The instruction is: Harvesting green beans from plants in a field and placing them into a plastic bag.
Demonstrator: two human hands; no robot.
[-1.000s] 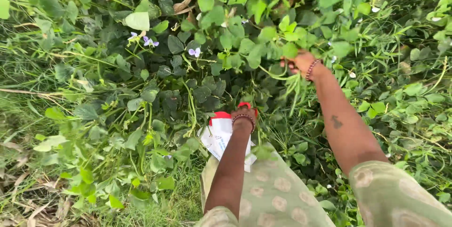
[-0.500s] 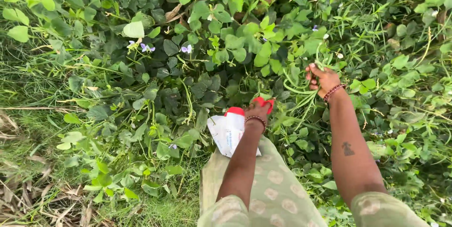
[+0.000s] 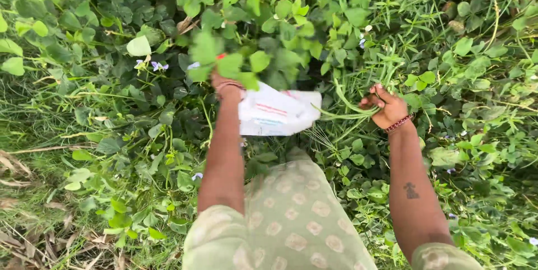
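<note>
In the centre of the frame, a white woven plastic sack with red and blue print (image 3: pixel 278 112) hangs against dense green foliage, held at its left edge by the left hand (image 3: pixel 225 82). That hand is largely hidden behind broad rounded leaves (image 3: pixel 224 60), so its grip cannot be fully judged; the fingers appear closed on the sack's edge, which seems to keep the sack beside the stems. At right of centre, the right hand (image 3: pixel 386 107), wearing a dark red beaded bracelet (image 3: pixel 399 124), is closed around a bundle of long, thin green grass stems (image 3: pixel 342 110), which bend leftward toward the sack. The stems are smooth and flexible; the sack is crumpled and limp. Small pale violet flowers (image 3: pixel 151 65) show at upper left.
</note>
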